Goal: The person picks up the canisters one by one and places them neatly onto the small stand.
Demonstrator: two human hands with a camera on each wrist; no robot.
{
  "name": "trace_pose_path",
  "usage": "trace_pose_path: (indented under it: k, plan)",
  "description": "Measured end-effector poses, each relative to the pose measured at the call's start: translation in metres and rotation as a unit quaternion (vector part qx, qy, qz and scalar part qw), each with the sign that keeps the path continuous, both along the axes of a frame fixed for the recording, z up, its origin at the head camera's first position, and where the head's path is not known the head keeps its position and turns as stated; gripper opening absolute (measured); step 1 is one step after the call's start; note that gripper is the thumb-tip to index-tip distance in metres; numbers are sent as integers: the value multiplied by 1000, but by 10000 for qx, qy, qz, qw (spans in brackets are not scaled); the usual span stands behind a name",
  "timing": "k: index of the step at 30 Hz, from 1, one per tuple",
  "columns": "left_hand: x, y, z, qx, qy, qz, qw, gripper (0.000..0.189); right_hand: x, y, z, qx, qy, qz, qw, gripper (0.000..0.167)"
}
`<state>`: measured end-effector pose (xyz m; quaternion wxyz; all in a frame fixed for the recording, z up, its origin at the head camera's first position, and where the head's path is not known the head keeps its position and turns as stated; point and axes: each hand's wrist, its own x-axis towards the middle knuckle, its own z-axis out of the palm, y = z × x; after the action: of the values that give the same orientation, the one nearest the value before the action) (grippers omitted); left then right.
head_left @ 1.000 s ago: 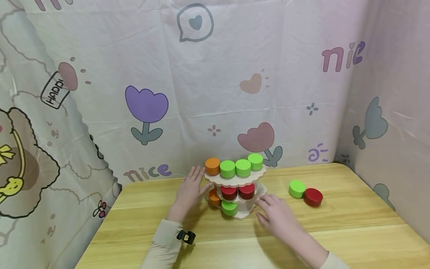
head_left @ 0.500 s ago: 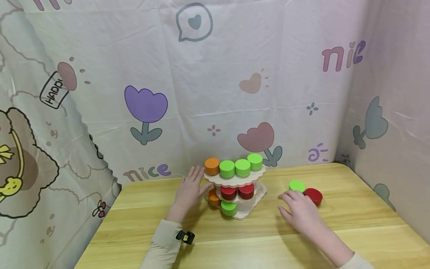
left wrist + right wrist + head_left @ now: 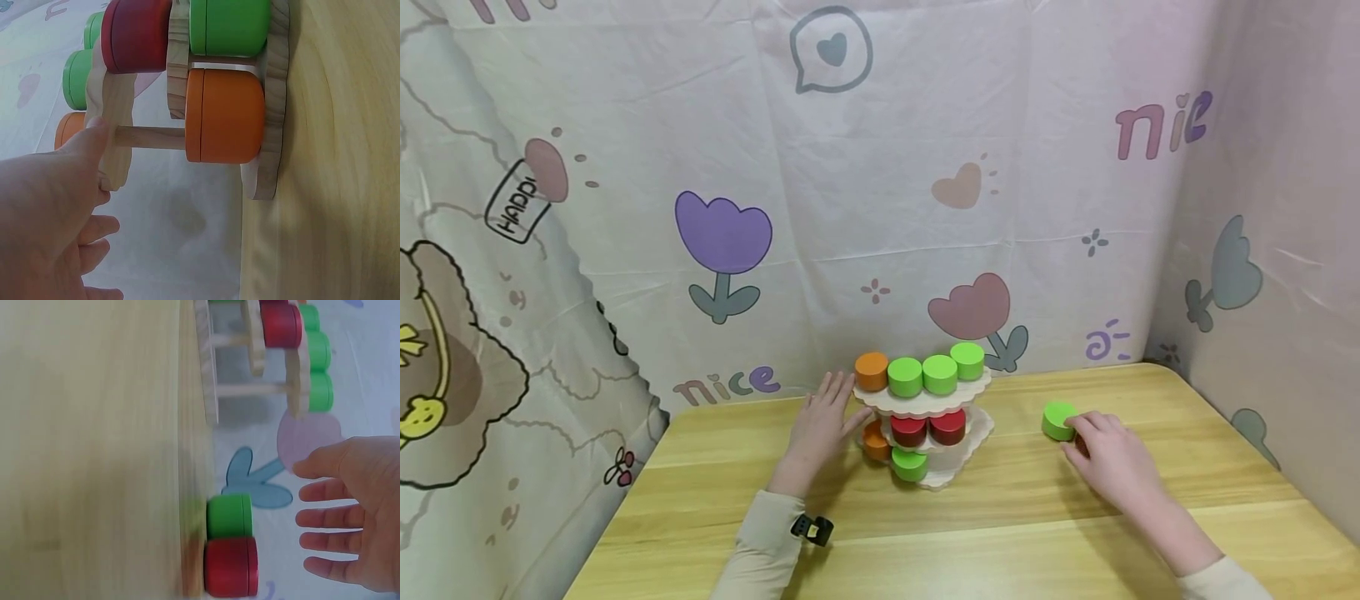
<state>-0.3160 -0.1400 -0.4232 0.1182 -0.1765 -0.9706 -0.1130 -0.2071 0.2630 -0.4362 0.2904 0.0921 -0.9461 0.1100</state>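
A pale wooden tiered stand [image 3: 953,468] bears round orange, green and red blocks on its three levels. My left hand [image 3: 820,429] lies at its left side, fingers straight, the thumb touching the edge of the top tier, as the left wrist view shows. An orange block [image 3: 228,115] sits on the lowest tier beneath it. Off to the right, my right hand [image 3: 1116,462] hovers over a red block [image 3: 228,567], mostly hiding it in the head view. Its fingers are extended and apart from the block in the right wrist view. A green block [image 3: 1058,421] touches the red one.
The wooden table [image 3: 985,550] carries everything, and a printed cloth [image 3: 850,167] hangs behind it and at both sides. On the top tier stand an orange block [image 3: 872,372] and several green ones. Two red blocks [image 3: 908,428] sit on the middle tier.
My right hand has moved right, away from the stand, past the loose green block to the red one. My left hand stays at the stand.
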Motion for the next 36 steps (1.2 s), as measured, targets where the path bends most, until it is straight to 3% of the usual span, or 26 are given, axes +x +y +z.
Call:
trace_pose_path:
  k: [18,25,36]
  plan:
    - [0,0,-1,85,42,-8,10000,76,-13,45,-13,-40,-1305,-725,9888,56]
    - [1,0,1,75,29,-7,10000,76,-15,52,-18,-105,-1634,-830,9830,63]
    - [2,0,1,72,45,-19,10000,75,-17,54,-16,-110,-1841,-886,9788,59]
